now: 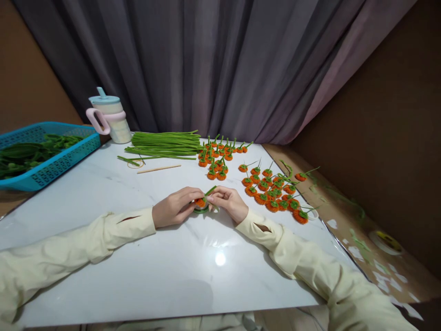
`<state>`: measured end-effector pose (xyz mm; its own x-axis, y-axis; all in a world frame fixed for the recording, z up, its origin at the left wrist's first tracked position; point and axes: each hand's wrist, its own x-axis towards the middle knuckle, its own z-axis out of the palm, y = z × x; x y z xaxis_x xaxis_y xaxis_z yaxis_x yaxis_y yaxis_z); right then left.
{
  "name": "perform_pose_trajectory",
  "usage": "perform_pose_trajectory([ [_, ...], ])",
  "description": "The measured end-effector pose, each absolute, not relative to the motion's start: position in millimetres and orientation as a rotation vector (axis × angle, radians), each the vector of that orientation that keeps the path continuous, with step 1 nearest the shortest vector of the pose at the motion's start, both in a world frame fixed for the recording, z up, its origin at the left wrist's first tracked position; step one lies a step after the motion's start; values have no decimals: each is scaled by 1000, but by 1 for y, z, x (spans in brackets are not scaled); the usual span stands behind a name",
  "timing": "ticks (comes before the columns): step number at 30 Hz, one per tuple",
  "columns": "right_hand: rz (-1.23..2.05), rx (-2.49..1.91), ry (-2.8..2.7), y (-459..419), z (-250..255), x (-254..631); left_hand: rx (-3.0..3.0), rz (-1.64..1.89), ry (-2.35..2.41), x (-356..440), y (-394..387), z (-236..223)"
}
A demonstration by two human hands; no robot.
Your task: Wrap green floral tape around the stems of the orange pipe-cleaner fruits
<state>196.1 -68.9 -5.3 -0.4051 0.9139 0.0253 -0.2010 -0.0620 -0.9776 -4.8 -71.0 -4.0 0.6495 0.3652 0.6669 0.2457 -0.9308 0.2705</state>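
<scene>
Near the middle of the white table, my left hand (pixel 177 207) has its fingers closed round a small fuzzy orange pumpkin (pixel 200 202) with a green top. A green stem (pixel 210 190) sticks up from it, tilted to the right. My right hand (pixel 229 202) meets the left one there, thumb and fingertips pinched at the base of the stem. Whether a thin strip is also between those fingertips I cannot make out. Just under the hands shows part of a green ring-shaped roll (pixel 200 211), mostly covered by the fingers.
Behind my hands lie a pile of green fuzzy stems (pixel 165 143) and a thin wooden stick (pixel 158 169). Several finished-looking orange pumpkins (pixel 272 205) stand at right. A blue basket (pixel 51 165) of green pieces, a lidded cup (pixel 119 128) and a tape roll (pixel 386 242) flank the table.
</scene>
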Motion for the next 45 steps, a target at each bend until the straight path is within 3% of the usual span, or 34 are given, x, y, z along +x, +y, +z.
perform_pose_trajectory([
  [45, 1518, -838, -1369, -70, -5, 196, 2754, 1107, 553, -6, -72, -7],
])
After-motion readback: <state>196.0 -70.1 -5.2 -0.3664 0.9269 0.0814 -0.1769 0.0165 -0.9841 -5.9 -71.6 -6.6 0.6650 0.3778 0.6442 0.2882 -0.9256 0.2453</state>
